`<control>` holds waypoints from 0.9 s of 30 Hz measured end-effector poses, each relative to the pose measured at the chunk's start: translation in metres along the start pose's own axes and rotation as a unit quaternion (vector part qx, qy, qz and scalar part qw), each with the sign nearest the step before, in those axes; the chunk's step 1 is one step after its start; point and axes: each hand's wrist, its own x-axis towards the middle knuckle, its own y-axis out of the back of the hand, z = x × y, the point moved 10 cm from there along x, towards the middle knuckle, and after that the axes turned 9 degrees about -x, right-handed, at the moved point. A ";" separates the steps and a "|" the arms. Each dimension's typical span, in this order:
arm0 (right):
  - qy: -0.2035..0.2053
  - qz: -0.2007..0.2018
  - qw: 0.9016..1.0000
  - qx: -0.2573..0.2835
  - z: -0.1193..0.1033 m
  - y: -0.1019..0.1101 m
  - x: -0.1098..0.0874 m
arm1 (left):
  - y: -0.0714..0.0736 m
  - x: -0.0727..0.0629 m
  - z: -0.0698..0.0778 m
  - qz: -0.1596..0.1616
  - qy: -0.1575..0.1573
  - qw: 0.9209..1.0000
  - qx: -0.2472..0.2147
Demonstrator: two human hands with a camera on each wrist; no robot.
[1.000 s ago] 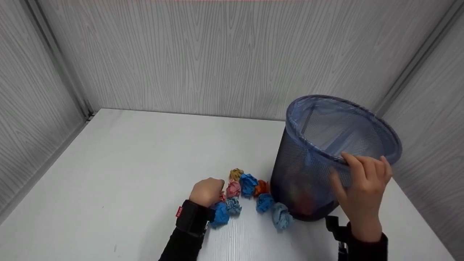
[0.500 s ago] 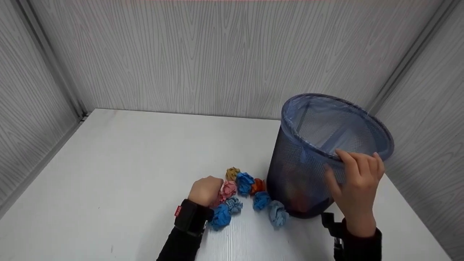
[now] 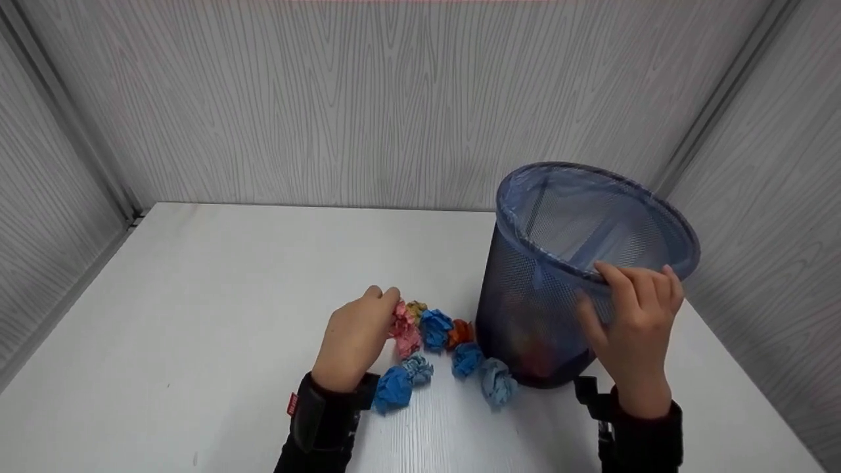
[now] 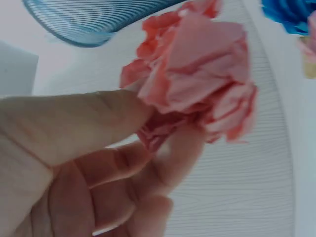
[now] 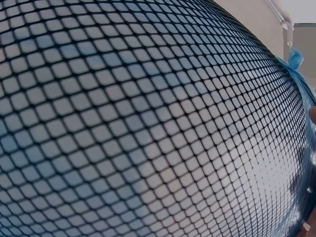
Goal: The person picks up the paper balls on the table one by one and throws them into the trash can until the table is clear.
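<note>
By the left hand (image 3: 355, 338), a crumpled pink paper ball (image 4: 207, 64) is pinched between thumb and fingertips, with the remaining fingers loosely bent; the ball is held to the left of the bin and projects past the fingertips. Its shape is irregular, and a definite long axis cannot be told. By the right hand (image 3: 634, 332), the near rim of a dark mesh bin (image 3: 522, 309) is gripped, fingers hooked over the edge and thumb laid along the outer wall. The bin is placed on the right part of the white table (image 3: 263, 282), base down; its long axis is seen running from the base up and to the right, mouth facing upward. Whether a true tilt is present cannot be told. A blue translucent liner (image 3: 581, 203) is folded over the rim, and blurred coloured shapes are seen through the lower mesh. Between left hand and bin, more crumpled balls are clustered: a second pink ball (image 3: 409, 343), a yellow ball (image 3: 416, 309), a blue ball (image 3: 435, 330) and an orange ball (image 3: 460, 334). Nearer the person, a pale-blue ball (image 3: 498, 382) is noted beside the base, elongated, its longer axis directed roughly toward the person.
</note>
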 end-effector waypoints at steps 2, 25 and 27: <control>-0.002 -0.001 1.000 -0.004 0.000 0.002 0.000 | 0.011 0.001 0.012 0.029 -0.017 0.999 0.002; 0.022 -0.019 1.000 0.001 -0.025 -0.014 -0.004 | 0.070 -0.010 0.069 0.364 -0.160 0.874 -0.278; 0.022 -0.022 1.000 0.000 -0.025 -0.016 -0.004 | 0.069 -0.008 0.072 0.386 -0.163 0.855 -0.304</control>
